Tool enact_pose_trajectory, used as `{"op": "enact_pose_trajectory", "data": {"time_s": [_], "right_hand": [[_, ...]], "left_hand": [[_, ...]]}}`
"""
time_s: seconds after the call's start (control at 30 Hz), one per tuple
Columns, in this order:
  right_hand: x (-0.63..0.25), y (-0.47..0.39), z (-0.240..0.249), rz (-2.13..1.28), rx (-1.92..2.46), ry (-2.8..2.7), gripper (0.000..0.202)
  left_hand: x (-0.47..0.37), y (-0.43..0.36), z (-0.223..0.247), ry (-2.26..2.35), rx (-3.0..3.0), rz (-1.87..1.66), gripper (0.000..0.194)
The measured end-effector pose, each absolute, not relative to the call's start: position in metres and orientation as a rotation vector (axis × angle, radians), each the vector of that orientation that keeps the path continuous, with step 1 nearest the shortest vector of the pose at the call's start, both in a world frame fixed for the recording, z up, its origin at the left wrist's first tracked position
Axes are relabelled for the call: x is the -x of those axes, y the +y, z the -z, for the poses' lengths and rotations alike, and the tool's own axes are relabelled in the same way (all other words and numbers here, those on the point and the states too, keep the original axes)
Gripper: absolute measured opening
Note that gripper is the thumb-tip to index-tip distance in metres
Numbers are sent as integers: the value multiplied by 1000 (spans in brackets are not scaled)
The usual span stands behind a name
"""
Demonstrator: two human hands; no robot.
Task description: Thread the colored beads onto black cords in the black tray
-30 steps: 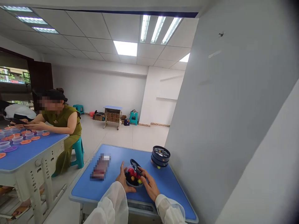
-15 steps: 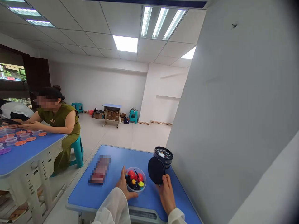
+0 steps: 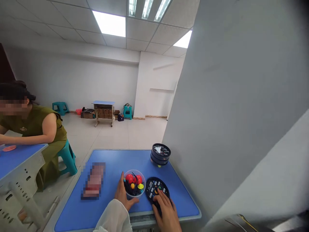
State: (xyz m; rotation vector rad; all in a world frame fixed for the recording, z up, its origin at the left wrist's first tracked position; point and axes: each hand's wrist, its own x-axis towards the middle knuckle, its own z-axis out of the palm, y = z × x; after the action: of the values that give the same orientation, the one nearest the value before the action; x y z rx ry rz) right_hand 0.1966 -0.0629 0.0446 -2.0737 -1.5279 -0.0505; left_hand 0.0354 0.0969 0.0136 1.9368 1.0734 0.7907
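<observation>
In the head view, the left hand (image 3: 125, 195) held the clear tub (image 3: 135, 195) at its near left side, with the thumb and fingers spread apart along the wall. The tub stood upright and open near the front edge of the blue desk (image 3: 117, 161). Inside it lay red balls (image 3: 129, 178), a small orange ball (image 3: 132, 186), a yellow piece (image 3: 140, 186) and some black strips (image 3: 127, 188). The right hand (image 3: 166, 208) lay over the near part of the black lid (image 3: 152, 186), its fingers bent and fairly close together on top; whether they gripped the edge, I cannot tell. The round lid lay on the desk just beside the tub, to its right, with its printed face up. Farther back, near the grey wall (image 3: 217, 96), stood a stack of round containers (image 3: 160, 158) with dark printed lids. A pixelated flat item (image 3: 93, 181) lay on the left part of the desk, well apart from the tub. Off to the left, a person in a green top (image 3: 33, 124) sat on a teal stool (image 3: 69, 158) at another blue table (image 3: 21, 158), on which an orange lid (image 3: 9, 148) lay. Across the room, a small desk (image 3: 103, 103) stood near the white wall (image 3: 79, 74).
</observation>
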Motion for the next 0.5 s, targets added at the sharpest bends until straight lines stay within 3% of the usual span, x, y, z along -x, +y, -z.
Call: {"op": "enact_pose_trajectory", "data": {"time_s": [0.17,0.33,0.5], "right_hand": [[-203,-45,-61,-20,2062,-1549,23],[-188,-11,-62,-174,1895,-1629,20],[-161,8,-54,-352,1660,-1728,48]], "left_hand": [[-21,92,-4,1062,-1945,-867,139],[11,74,5,1031,-1920,-1123,124],[40,62,5,984,-1921,-1290,119]]}}
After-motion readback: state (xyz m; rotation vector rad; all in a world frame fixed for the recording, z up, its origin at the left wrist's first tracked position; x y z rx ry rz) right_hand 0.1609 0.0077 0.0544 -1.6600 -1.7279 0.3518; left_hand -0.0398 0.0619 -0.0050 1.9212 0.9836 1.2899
